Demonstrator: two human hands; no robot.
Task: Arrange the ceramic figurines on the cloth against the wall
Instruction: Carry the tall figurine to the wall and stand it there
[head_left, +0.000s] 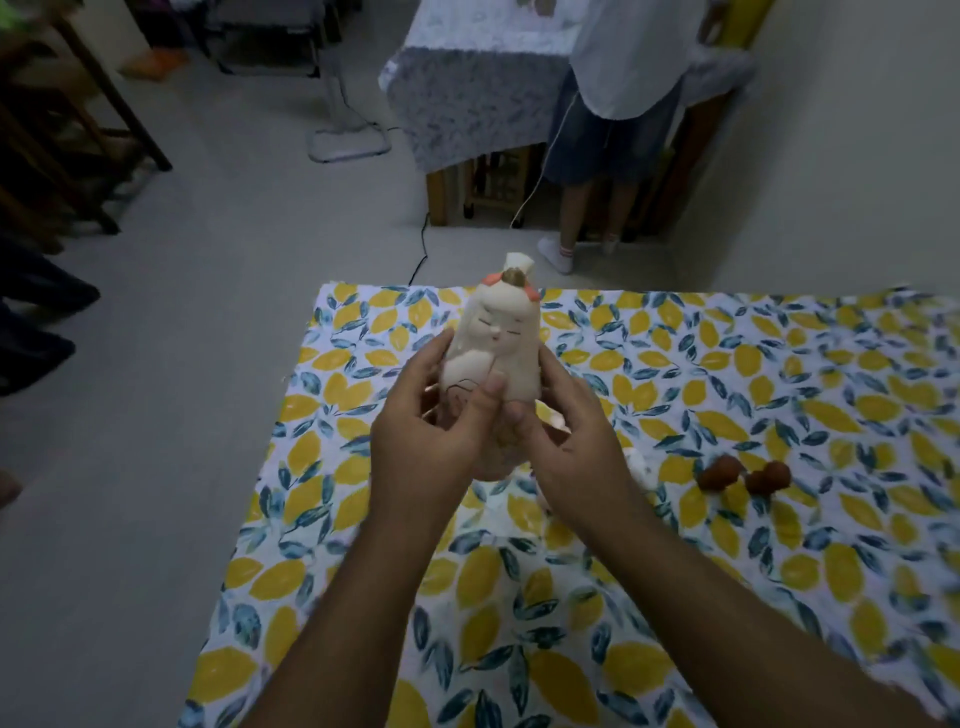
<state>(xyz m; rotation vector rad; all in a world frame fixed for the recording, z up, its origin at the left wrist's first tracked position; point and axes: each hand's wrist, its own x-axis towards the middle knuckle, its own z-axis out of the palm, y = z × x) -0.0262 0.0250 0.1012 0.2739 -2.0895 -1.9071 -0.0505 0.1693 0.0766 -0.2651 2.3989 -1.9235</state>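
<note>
Fingers (441, 364) of our left hand (421, 431) and right hand (566, 431) wrap a white figurine (493, 338), holding it upright above the cloth (519, 597). Two brown figurines (743, 475) lie on the cloth right of our fingers, well apart from them.

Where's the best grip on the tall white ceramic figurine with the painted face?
Grip the tall white ceramic figurine low, on its wide rounded belly, coming in from both sides. The body tapers toward the head and its small topknot, so the top offers little purchase. The left hand and right hand cup it exactly there, upright.
</note>
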